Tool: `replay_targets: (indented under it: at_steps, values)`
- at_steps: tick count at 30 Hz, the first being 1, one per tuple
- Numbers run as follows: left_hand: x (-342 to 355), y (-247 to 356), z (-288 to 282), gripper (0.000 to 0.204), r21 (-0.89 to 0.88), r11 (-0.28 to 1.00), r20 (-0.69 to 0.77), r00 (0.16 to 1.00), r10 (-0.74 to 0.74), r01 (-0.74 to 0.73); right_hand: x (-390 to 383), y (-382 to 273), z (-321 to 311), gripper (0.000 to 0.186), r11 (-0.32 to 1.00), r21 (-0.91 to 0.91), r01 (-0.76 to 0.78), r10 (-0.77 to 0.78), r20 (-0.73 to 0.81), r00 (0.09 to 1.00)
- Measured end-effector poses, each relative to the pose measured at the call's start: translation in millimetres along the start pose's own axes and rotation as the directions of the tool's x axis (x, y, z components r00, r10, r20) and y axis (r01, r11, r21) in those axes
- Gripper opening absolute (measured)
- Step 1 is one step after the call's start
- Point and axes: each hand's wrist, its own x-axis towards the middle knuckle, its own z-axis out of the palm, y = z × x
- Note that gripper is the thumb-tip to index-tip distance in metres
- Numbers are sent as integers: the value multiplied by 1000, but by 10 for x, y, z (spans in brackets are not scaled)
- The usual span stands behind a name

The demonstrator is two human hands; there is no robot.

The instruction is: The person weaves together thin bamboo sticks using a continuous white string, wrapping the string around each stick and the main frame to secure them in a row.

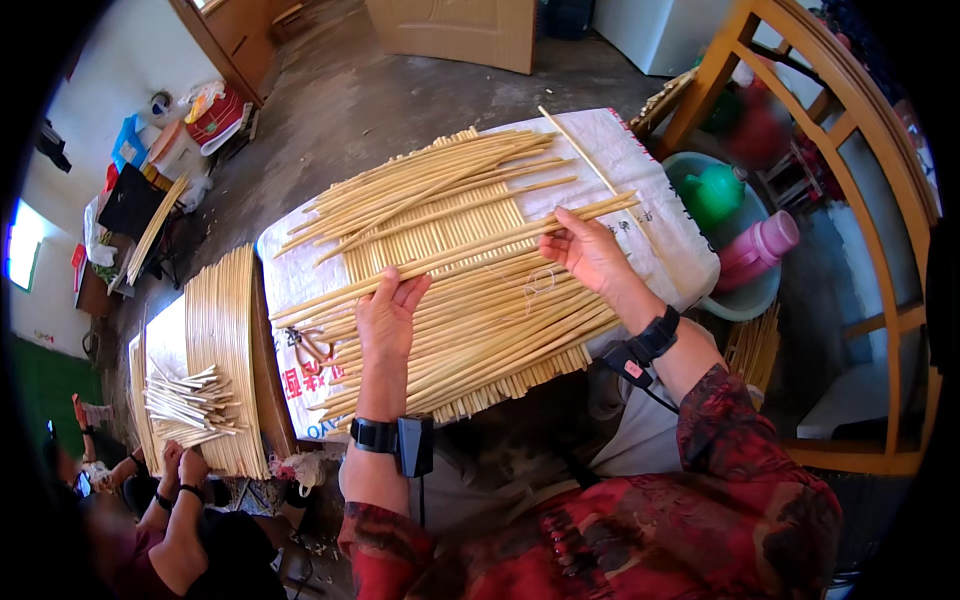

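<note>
Long stalks (480, 248) pinched at centre

Left hand (385, 312) and right hand (590, 256) each grip them between thumb and fingers. Loose sticks (425, 178) partly cover a slatted mat (495, 208) toward eleven o'clock; scissors (317, 350) lie toward nine, a basin (748, 309) toward three.

Sticks (470, 340): across the cloth (655, 160)
Scissors (316, 347): at the sticks' left ends
Basin (752, 303): right of the cloth, jug (765, 243) inside
Door (455, 32): beyond the cloth
</note>
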Motion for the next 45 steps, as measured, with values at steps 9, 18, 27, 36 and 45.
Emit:
replay_targets:
  at_steps: [9, 18, 27, 36, 45]
  values:
    - [62, -8, -54, 17, -26, 1000, -8, 1000, -13, 13, -293, 33, 480, 23, 602, -791, 109, 94, 205, 974]
    - [-22, -114, 136, 13, -43, 995, 53, 995, -83, 85, -132, 241, 779, 36, -449, -517, 729, -334, 854, 400]
    - [-26, -81, 16, 12, -44, 989, 105, 985, -136, 141, -31, 356, 860, 24, -459, -522, 719, -212, 850, 482]
    - [-81, -19, 21, 14, -57, 985, 60, 985, -160, 164, -66, 401, 926, 20, -457, -510, 729, -212, 858, 467]
    - [-118, -21, -22, 19, -111, 975, 142, 974, -177, 194, -89, 408, 910, 23, -463, -527, 713, -216, 847, 485]
